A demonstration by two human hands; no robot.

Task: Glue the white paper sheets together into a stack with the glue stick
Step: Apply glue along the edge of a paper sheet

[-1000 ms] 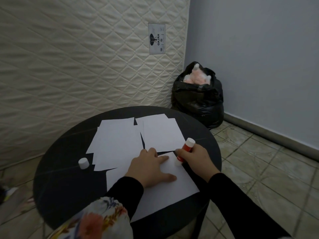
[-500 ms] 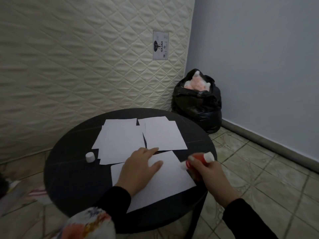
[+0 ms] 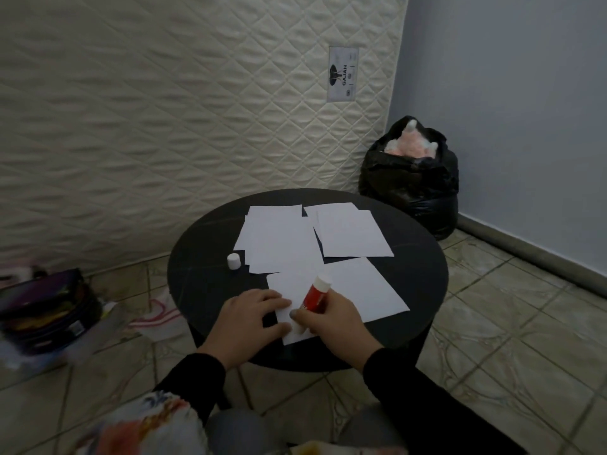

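On the round black table (image 3: 417, 277) lie white paper sheets: a pile at the back left (image 3: 276, 241), a pile at the back right (image 3: 351, 234), and a near sheet (image 3: 358, 290) at the front. My right hand (image 3: 331, 318) grips the red glue stick (image 3: 314, 295), tilted with its white end up, its lower end at the near sheet's left front corner. My left hand (image 3: 249, 318) rests flat on that sheet's left edge, fingers spread. The white glue cap (image 3: 234, 261) stands on the table left of the piles.
A quilted mattress (image 3: 164, 126) leans against the wall behind the table. A full black rubbish bag (image 3: 410, 182) sits in the corner at the right. A dark bag with clutter (image 3: 46, 310) lies on the tiled floor at the left.
My right hand has carried the glue stick from the near sheet's right side to its left front corner. My left hand slid left to the sheet's edge. The camera view shifted.
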